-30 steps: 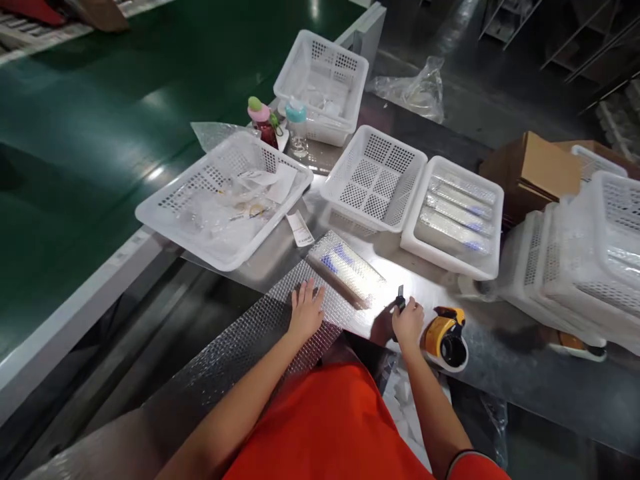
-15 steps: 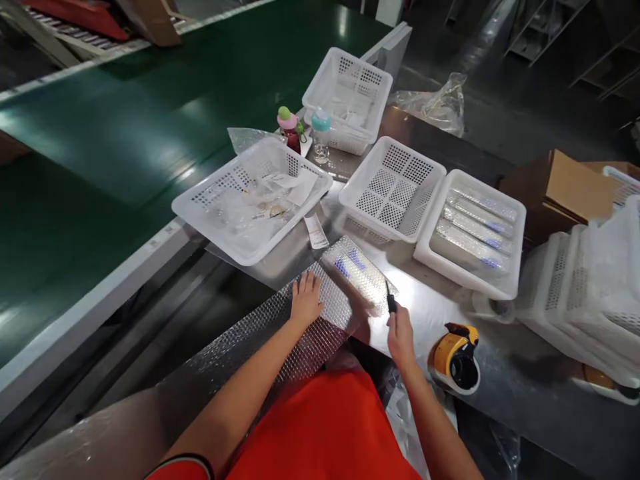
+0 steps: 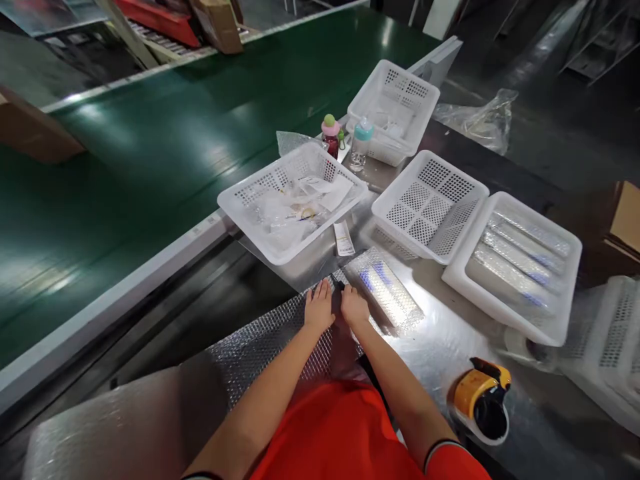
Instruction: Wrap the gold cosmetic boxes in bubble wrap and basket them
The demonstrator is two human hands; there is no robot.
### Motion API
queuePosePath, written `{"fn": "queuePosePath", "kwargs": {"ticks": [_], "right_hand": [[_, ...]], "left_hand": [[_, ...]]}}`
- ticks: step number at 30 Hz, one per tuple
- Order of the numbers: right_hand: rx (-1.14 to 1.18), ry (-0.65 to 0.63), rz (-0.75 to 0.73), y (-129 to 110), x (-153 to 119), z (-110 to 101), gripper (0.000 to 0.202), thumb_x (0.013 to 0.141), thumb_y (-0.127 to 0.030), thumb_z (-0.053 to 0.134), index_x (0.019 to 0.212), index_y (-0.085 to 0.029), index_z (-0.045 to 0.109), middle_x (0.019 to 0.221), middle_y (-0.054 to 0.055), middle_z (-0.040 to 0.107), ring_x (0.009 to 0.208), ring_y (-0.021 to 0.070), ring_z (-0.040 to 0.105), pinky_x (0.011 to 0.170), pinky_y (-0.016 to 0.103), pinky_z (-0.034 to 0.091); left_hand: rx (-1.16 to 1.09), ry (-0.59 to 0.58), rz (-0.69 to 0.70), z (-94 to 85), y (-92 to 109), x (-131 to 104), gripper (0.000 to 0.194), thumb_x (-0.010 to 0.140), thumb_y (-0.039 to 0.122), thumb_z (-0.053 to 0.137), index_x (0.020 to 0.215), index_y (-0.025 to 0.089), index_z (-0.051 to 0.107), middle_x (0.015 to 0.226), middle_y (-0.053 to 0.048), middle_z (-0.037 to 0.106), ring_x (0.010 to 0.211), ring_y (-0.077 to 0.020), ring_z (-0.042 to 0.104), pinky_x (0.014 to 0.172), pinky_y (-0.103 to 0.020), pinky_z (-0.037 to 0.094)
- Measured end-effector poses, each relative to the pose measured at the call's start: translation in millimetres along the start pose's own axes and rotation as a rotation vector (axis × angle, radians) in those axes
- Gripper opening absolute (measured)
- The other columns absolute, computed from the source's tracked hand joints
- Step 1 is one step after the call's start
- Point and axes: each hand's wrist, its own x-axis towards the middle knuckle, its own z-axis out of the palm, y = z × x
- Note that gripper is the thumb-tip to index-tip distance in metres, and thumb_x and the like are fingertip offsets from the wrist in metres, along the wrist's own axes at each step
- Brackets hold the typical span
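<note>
My left hand [image 3: 319, 308] lies flat on a long sheet of bubble wrap [image 3: 265, 347], its fingers stretched out near the far edge. Just to its right, my right hand [image 3: 355, 307] is closed round a small black-handled knife [image 3: 339, 285]. The knife's tip points at the sheet's far edge; its blade is hard to make out. Right of the knife lies a flat packet wrapped in bubble wrap [image 3: 393, 290], with blue print showing through. It rests on the metal table [image 3: 445, 333].
A white basket of plastic bags [image 3: 250, 250] stands left; another basket [image 3: 425, 247] and a tray of wrapped packets [image 3: 460, 273] stand right. A yellow tape dispenser [image 3: 473, 393] sits near right. Two bottles [image 3: 359, 157] are behind. A green conveyor belt [image 3: 175, 147] runs left.
My right hand has moved left with the knife, from the packet's right side to beside my left hand. My left hand stays flat on the bubble wrap. The camera view has shifted.
</note>
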Motion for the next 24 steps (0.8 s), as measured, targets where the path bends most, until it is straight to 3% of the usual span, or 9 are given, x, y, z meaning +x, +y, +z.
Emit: {"fn": "queuePosePath", "kwargs": {"ticks": [3, 6, 8, 13, 15, 17, 21, 22, 24], "right_hand": [[-0.011, -0.011, -0.006, -3.3, 4.7, 1.3, 0.034, 0.105, -0.028, 0.024, 0.125, -0.013, 0.047, 0.114, 0.017, 0.065, 0.101, 0.0238, 0.069, 0.076, 0.031, 0.053], [-0.021, -0.028, 0.007, 13.3, -18.2, 6.6, 0.033, 0.105, -0.027, 0.025, 0.126, -0.014, 0.047, 0.114, 0.016, 0.065, 0.101, 0.0233, 0.069, 0.077, 0.031, 0.052], [-0.029, -0.05, 0.039, 43.5, -59.0, 15.7, 0.031, 0.104, -0.026, 0.028, 0.124, -0.016, 0.049, 0.113, 0.015, 0.066, 0.099, 0.0228, 0.07, 0.075, 0.03, 0.051], [-0.053, -0.089, 0.256, 151.2, -204.9, 51.4, 0.031, 0.101, -0.023, 0.03, 0.115, -0.021, 0.058, 0.101, 0.011, 0.069, 0.084, 0.0228, 0.072, 0.063, 0.028, 0.049], [-0.049, -0.04, 0.35, 179.8, -238.1, 61.4, 0.038, 0.101, -0.025, 0.027, 0.121, -0.02, 0.058, 0.106, 0.014, 0.068, 0.089, 0.027, 0.072, 0.065, 0.033, 0.051], [-0.015, 0.108, 0.482, 190.4, -242.3, 66.8, 0.045, 0.099, -0.026, 0.025, 0.13, -0.015, 0.056, 0.112, 0.02, 0.066, 0.097, 0.0317, 0.069, 0.07, 0.038, 0.053], [0.026, 0.438, 0.722, 177.5, -198.3, 67.9, 0.055, 0.092, -0.017, 0.027, 0.14, 0.004, 0.046, 0.121, 0.033, 0.058, 0.114, 0.0406, 0.06, 0.089, 0.051, 0.049], [0.027, 0.498, 0.742, 173.2, -185.2, 65.7, 0.056, 0.092, -0.016, 0.028, 0.14, 0.006, 0.044, 0.126, 0.035, 0.054, 0.119, 0.042, 0.056, 0.094, 0.053, 0.046], [0.053, 0.613, 0.695, 168.2, -161.0, 56.2, 0.056, 0.094, -0.021, 0.029, 0.141, 0.006, 0.041, 0.136, 0.035, 0.047, 0.129, 0.0418, 0.047, 0.101, 0.055, 0.041]], "left_hand": [[-0.002, 0.002, 0.009, 1.5, -1.3, -0.3, 0.094, 0.073, 0.018, 0.071, 0.156, 0.014, 0.027, 0.165, -0.014, 0.016, 0.152, -0.0288, 0.02, 0.122, -0.052, 0.019], [-0.001, -0.007, 0.01, 1.0, -2.8, -2.1, 0.093, 0.076, 0.025, 0.072, 0.156, 0.013, 0.026, 0.165, -0.015, 0.016, 0.152, -0.0294, 0.019, 0.123, -0.052, 0.019], [0.002, -0.033, 0.001, -0.2, -3.3, -2.5, 0.093, 0.079, 0.032, 0.072, 0.156, 0.011, 0.025, 0.165, -0.016, 0.014, 0.153, -0.0298, 0.017, 0.123, -0.052, 0.018], [0.012, -0.057, 0.012, -2.5, -1.1, -0.2, 0.091, 0.082, 0.035, 0.069, 0.157, 0.01, 0.023, 0.165, -0.016, 0.01, 0.153, -0.0299, 0.013, 0.123, -0.052, 0.017], [0.02, -0.039, 0.033, -1.2, -1.8, -3.8, 0.088, 0.083, 0.034, 0.068, 0.156, 0.011, 0.025, 0.165, -0.016, 0.013, 0.153, -0.0302, 0.015, 0.123, -0.051, 0.017], [0.049, -0.012, 0.055, 3.8, -8.9, -16.5, 0.084, 0.084, 0.034, 0.066, 0.155, 0.012, 0.028, 0.165, -0.017, 0.016, 0.152, -0.0302, 0.018, 0.122, -0.051, 0.019], [0.124, 0.061, 0.05, 22.0, -54.4, -70.4, 0.067, 0.086, 0.033, 0.061, 0.148, 0.012, 0.043, 0.163, -0.018, 0.025, 0.151, -0.0319, 0.022, 0.119, -0.053, 0.025], [0.112, 0.054, -0.003, 25.1, -69.2, -85.4, 0.059, 0.086, 0.033, 0.06, 0.141, 0.011, 0.052, 0.16, -0.02, 0.031, 0.149, -0.0346, 0.026, 0.117, -0.054, 0.028], [0.004, 0.094, -0.265, 26.0, -90.9, -108.0, 0.047, 0.084, 0.03, 0.06, 0.126, 0.009, 0.063, 0.151, -0.026, 0.042, 0.142, -0.0427, 0.035, 0.11, -0.06, 0.036]]}}
